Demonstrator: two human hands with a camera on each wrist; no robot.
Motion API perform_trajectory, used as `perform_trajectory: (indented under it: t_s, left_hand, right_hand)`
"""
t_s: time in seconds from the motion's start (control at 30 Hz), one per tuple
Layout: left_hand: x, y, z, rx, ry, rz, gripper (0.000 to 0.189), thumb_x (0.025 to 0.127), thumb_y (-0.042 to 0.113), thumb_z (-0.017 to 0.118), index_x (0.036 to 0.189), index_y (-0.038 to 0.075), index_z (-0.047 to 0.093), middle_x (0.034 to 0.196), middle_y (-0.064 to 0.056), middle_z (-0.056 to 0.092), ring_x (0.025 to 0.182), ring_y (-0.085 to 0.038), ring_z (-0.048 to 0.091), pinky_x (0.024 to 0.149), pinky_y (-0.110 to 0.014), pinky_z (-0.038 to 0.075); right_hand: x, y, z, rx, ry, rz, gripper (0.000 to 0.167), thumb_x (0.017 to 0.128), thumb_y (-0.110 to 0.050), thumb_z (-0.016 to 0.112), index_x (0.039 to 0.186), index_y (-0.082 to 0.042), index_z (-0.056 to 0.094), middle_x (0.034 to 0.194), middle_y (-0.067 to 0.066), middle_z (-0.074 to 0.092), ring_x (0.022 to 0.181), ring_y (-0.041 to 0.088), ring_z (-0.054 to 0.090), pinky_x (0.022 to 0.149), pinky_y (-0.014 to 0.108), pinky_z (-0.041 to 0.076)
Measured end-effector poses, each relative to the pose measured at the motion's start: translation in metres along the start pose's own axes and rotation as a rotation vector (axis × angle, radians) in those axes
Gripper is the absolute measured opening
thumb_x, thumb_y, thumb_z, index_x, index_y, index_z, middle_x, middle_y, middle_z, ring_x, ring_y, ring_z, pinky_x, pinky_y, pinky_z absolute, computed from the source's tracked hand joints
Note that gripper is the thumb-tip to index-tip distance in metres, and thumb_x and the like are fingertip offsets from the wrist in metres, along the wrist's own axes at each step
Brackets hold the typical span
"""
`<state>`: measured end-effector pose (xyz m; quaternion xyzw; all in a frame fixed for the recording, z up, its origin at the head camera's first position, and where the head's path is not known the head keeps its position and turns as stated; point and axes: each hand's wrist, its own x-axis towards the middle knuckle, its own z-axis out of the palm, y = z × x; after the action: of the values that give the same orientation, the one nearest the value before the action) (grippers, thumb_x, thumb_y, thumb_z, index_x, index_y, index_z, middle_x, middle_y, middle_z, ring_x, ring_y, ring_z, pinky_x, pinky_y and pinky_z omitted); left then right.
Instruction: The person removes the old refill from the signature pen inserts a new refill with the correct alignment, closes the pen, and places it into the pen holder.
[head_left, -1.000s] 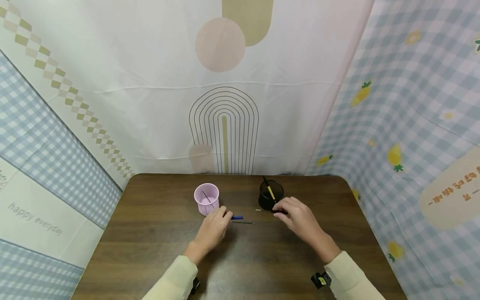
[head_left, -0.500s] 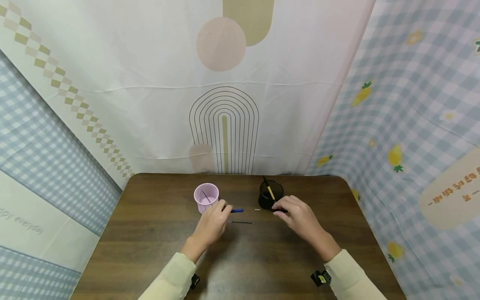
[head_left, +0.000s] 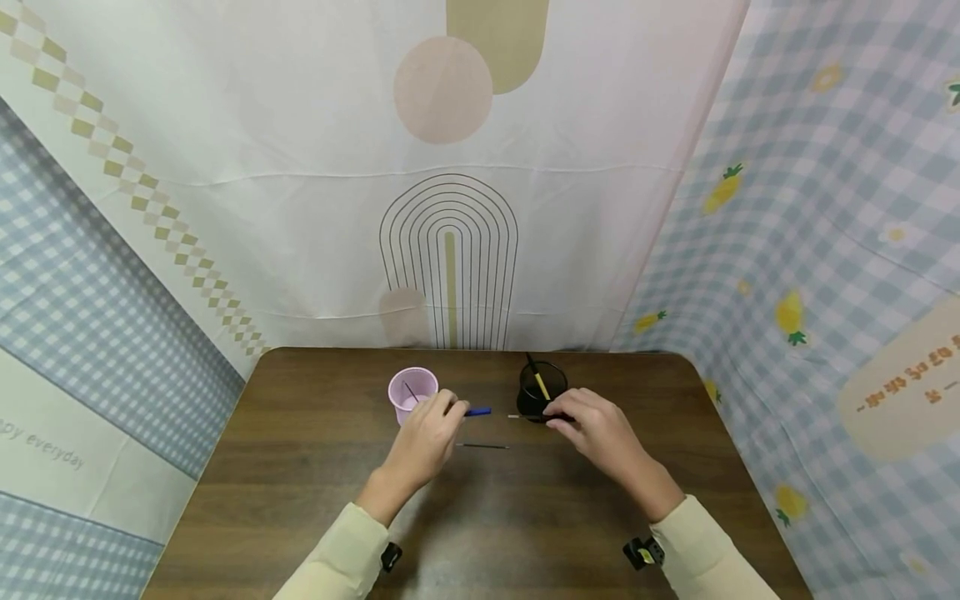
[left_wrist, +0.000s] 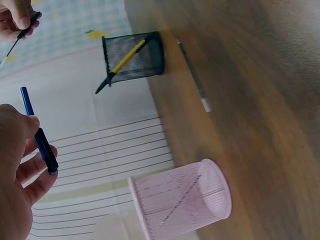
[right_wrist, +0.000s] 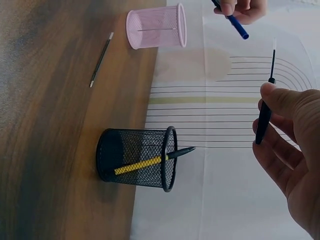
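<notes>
My left hand [head_left: 423,437] pinches a blue pen barrel [left_wrist: 41,135] between thumb and fingers, above the table near the pink mesh pen cup [head_left: 412,387]. My right hand [head_left: 596,429] holds a black pen grip section [right_wrist: 264,117] with a thin dark refill [right_wrist: 273,62] sticking out, in front of the black mesh pen cup [right_wrist: 135,145]. The blue barrel's end and the refill's tip face each other with a gap between. Another pen refill [head_left: 483,446] lies on the table between the hands.
Inside the pink cup leans a thin dark stick, likely a refill [left_wrist: 182,197]. A yellow and black pen [right_wrist: 140,165] stands tilted in the black cup. The brown wooden table [head_left: 480,517] ends at a patterned cloth backdrop [head_left: 585,208].
My left hand has lifted the blue pen barrel and carried it away from the loose refill. My right hand has risen slightly with the black grip section. The cups have stayed put.
</notes>
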<state>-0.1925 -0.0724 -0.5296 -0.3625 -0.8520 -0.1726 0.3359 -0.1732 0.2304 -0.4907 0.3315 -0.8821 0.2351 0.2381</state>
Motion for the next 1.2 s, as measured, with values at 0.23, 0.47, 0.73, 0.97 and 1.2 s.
perform_trajectory:
  t_s: [0.23, 0.47, 0.73, 0.97, 1.2]
  left_hand:
    - [0.009, 0.002, -0.012, 0.024, 0.011, -0.004, 0.011, 0.100, 0.012, 0.056, 0.102, 0.005, 0.065, 0.090, -0.006, 0.058, 0.076, -0.023, 0.058, 0.061, -0.035, 0.044]
    - [0.017, 0.006, -0.020, 0.043, 0.010, 0.009, 0.012, 0.100, 0.008, 0.053, 0.102, 0.005, 0.064, 0.091, -0.007, 0.058, 0.075, -0.023, 0.057, 0.059, -0.033, 0.043]
    - [0.024, 0.011, -0.030, 0.063, 0.001, 0.027, 0.014, 0.094, 0.000, 0.058, 0.103, 0.005, 0.066, 0.092, -0.007, 0.059, 0.077, -0.023, 0.057, 0.059, -0.032, 0.041]
    - [0.027, 0.016, -0.034, 0.083, -0.015, 0.047, 0.022, 0.085, -0.004, 0.065, 0.105, 0.004, 0.067, 0.094, -0.008, 0.061, 0.080, -0.024, 0.059, 0.061, -0.032, 0.044]
    - [0.030, 0.021, -0.039, 0.100, -0.026, 0.057, 0.018, 0.089, -0.002, 0.061, 0.104, 0.005, 0.067, 0.094, -0.008, 0.061, 0.079, -0.024, 0.057, 0.060, -0.032, 0.040]
  right_hand:
    - [0.005, -0.002, -0.008, -0.014, 0.011, -0.016, 0.025, 0.076, -0.007, 0.089, 0.097, -0.014, 0.076, 0.097, -0.003, 0.073, 0.088, 0.013, 0.068, 0.071, 0.031, 0.058]
    - [0.008, -0.005, -0.013, -0.021, 0.010, -0.019, 0.024, 0.079, -0.010, 0.088, 0.098, -0.016, 0.076, 0.099, -0.004, 0.073, 0.088, 0.011, 0.067, 0.070, 0.029, 0.057]
    - [0.012, -0.009, -0.016, -0.016, 0.024, -0.034, 0.025, 0.078, -0.008, 0.088, 0.098, -0.015, 0.076, 0.099, -0.003, 0.073, 0.089, 0.012, 0.068, 0.072, 0.030, 0.057]
    - [0.013, -0.010, -0.017, -0.023, 0.018, -0.024, 0.025, 0.077, -0.007, 0.088, 0.098, -0.014, 0.076, 0.098, -0.003, 0.073, 0.089, 0.012, 0.067, 0.071, 0.031, 0.058]
    - [0.015, -0.010, -0.015, -0.064, 0.011, -0.049, 0.026, 0.076, -0.008, 0.089, 0.098, -0.013, 0.076, 0.098, -0.002, 0.072, 0.088, 0.013, 0.067, 0.071, 0.032, 0.059]
